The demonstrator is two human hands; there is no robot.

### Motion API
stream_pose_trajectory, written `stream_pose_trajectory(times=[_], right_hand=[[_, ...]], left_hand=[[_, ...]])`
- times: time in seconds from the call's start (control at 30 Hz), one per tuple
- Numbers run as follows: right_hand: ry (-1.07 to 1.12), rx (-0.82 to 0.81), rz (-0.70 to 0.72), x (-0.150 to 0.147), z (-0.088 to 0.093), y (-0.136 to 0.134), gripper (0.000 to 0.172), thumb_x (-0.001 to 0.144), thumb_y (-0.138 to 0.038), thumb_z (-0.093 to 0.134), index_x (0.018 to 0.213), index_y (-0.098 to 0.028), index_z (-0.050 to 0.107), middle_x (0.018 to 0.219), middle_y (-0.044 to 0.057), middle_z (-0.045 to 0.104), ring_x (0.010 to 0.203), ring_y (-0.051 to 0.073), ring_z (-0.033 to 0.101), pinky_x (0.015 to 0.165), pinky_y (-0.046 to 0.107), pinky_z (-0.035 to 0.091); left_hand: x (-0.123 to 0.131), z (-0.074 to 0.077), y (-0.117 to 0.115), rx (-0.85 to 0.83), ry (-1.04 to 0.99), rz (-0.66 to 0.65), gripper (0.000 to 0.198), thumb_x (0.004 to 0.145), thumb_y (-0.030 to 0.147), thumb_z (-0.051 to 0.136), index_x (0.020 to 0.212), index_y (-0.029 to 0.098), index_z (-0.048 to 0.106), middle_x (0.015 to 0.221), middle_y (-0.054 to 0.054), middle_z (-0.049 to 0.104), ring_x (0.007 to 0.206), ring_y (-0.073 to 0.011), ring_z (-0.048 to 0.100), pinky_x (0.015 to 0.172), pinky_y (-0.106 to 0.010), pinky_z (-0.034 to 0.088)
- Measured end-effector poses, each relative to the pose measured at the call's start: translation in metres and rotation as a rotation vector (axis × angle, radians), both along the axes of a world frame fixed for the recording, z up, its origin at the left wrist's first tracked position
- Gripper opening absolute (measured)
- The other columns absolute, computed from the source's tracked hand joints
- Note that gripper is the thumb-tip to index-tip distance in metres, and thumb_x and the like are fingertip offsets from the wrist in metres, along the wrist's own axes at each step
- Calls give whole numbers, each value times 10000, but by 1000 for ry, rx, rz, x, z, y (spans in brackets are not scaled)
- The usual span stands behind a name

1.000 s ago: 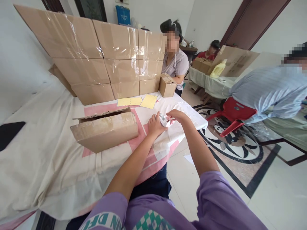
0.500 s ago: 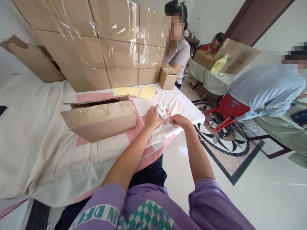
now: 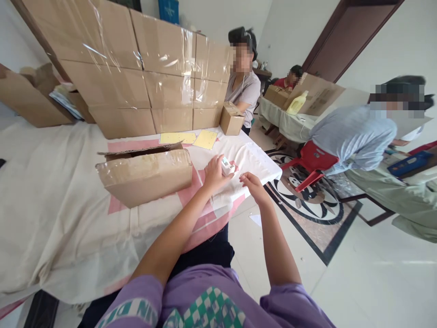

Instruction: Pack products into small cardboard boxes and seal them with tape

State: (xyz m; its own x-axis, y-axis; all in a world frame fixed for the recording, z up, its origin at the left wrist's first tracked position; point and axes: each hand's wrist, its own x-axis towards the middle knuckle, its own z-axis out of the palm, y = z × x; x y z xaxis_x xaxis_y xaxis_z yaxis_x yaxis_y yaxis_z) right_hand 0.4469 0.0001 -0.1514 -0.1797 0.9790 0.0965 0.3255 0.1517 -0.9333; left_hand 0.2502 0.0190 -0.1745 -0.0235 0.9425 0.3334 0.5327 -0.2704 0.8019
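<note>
Light is bright and fairly even, with soft, faint shadows. White glare streaks the carton stack (image 3: 167, 89) along the far edge of the worktop (image 3: 78, 196) (the clear tape (image 3: 187, 50) catches it most). Wide-angle distortion stretches the stack's left end. The small white object (image 3: 226, 167) toward the worktop's right corner looks soft.

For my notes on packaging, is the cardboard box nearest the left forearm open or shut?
Open: the cardboard box shows a dark gap along its top, between the edges; its contents are hidden.
</note>
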Motion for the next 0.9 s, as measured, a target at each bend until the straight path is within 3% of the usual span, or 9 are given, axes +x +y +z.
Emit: stream_pose_trajectory(times=[0.1, 0.17, 0.27, 0.4, 0.47, 0.57, 0.73, 0.8, 0.9], right_hand=[[33, 93, 73, -23, 14, -18, 427, 837, -653, 688, 842, -231, 625, 857, 18, 623, 843, 190, 573, 800, 338, 480], [61, 156, 122, -42, 20, -25, 427, 858, -655, 701, 842, -235, 626, 880, 20, 640, 865, 192, 594, 832, 345, 492], [201, 251, 186, -67, 24, -31, 389, 911, -602, 709, 832, -236, 604, 879, 14, 620, 855, 179, 591, 824, 334, 488], [320, 301, 229, -85, 28, -39, 348, 935, -532, 734, 818, -231, 603, 869, 9, 597, 824, 165, 570, 796, 322, 474], [316, 303, 242, -90, 30, -45, 334, 931, -528, 741, 834, -234, 616, 880, 14, 612, 840, 169, 579, 806, 324, 475], [291, 224, 273, -98, 27, -53, 370, 911, -583, 733, 839, -247, 596, 817, 3, 617, 782, 173, 578, 771, 327, 480], [45, 221, 126, -106, 4, -54, 521, 921, -658, 614, 638, -245, 471, 646, -6, 511, 636, 171, 495, 672, 333, 452], [44, 240, 91, -110, 1, -47, 488, 929, -644, 594, 664, -247, 493, 686, 5, 531, 682, 185, 529, 721, 346, 479], [65, 322, 89, -127, 17, -26, 376, 946, -617, 584, 837, -257, 582, 924, 52, 663, 944, 233, 641, 923, 379, 520]], left_hand=[[-17, 24, -34, 58, -132, -178, 343, 906, 474, 701, 1146, 230, 702, 1244, -93, 745, 1238, -290, 672, 1124, -424, 487], [-31, 43, -56, 39, -178, -238, 316, 902, 531, 698, 1010, 235, 728, 1131, -68, 775, 1146, -282, 703, 1061, -404, 514], [-52, 70, -81, -48, -219, -339, 339, 950, 566, 638, 1005, 247, 738, 1093, -47, 782, 1071, -270, 715, 930, -371, 531], [-70, 92, -98, -18, -101, -314, 297, 994, 505, 572, 971, 261, 741, 953, -8, 778, 872, -225, 700, 755, -328, 491], [-73, 97, -103, 19, -12, -254, 299, 998, 459, 532, 912, 258, 735, 849, -3, 761, 748, -211, 664, 699, -338, 464], [-75, 107, -120, 180, 107, -107, 299, 978, 387, 493, 815, 266, 712, 807, -26, 761, 730, -233, 658, 731, -389, 472], [-116, 144, -176, 481, -88, 341, 231, 1014, 412, 548, 872, 322, 707, 853, 6, 764, 814, -241, 698, 749, -402, 528], [-144, 154, -192, 460, -136, 487, 185, 984, 454, 617, 887, 335, 721, 895, 28, 770, 852, -249, 702, 771, -409, 535], [-181, 150, -195, 285, -135, 507, 182, 941, 459, 649, 888, 313, 744, 903, 30, 768, 862, -240, 694, 760, -377, 538]])
